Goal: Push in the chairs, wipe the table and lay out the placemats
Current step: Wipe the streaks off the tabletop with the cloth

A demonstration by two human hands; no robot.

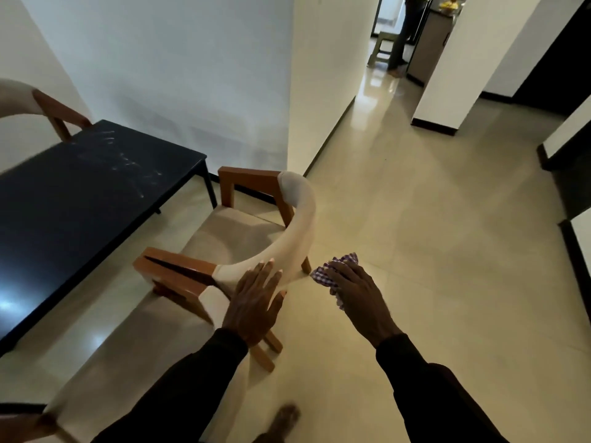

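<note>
A wooden chair (243, 231) with a curved cream backrest and cream seat stands pulled away from the dark table (80, 199). My left hand (254, 302) rests flat on the backrest near its near end, fingers straight. My right hand (355, 292) hovers to the right of the chair and holds a crumpled purple-and-white checked cloth (342, 262). The tabletop shows pale smear marks toward its far end.
A second chair (41, 103) stands at the table's far end, and part of a third chair (22, 423) shows at the bottom left. A white wall runs behind the table. Tiled floor spreads to the right; a person (404, 33) stands in the far doorway.
</note>
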